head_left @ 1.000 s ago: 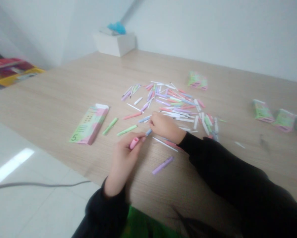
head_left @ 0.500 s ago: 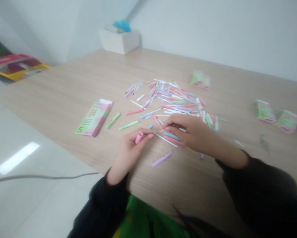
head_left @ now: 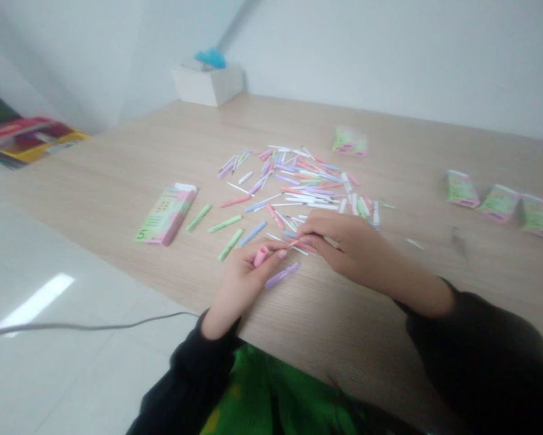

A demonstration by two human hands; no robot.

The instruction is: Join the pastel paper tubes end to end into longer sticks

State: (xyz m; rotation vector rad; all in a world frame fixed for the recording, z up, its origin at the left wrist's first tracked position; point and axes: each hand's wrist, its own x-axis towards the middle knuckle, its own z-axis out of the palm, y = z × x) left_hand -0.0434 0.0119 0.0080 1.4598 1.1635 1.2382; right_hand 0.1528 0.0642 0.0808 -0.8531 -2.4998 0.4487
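My left hand [head_left: 246, 269] is closed round a pink pen barrel [head_left: 260, 257], its round open end facing up. The left thumb and forefinger also pinch one end of a thin pinkish stick [head_left: 293, 243], which looks like a pen refill. My right hand [head_left: 332, 238] pinches the stick's other end, so the two hands nearly meet low over the table. Just below the fingertips lies a purple pen piece [head_left: 282, 275]. A green piece [head_left: 230, 244] and a blue piece [head_left: 253, 234] rest beyond my left hand. Blur hides the stick's exact tip.
Beyond my hands spreads a loose pile of coloured barrels and white refills [head_left: 311, 181]. A green-and-pink box [head_left: 167, 214] lies at left. Several similar boxes [head_left: 461, 188] stand at right, others [head_left: 349, 141] farther back. A white box [head_left: 208, 84] sits by the wall.
My hands have come closer together, and both now meet at the thin stick. The blue and green pieces beyond my left hand have come into sight. The view has shifted slightly.
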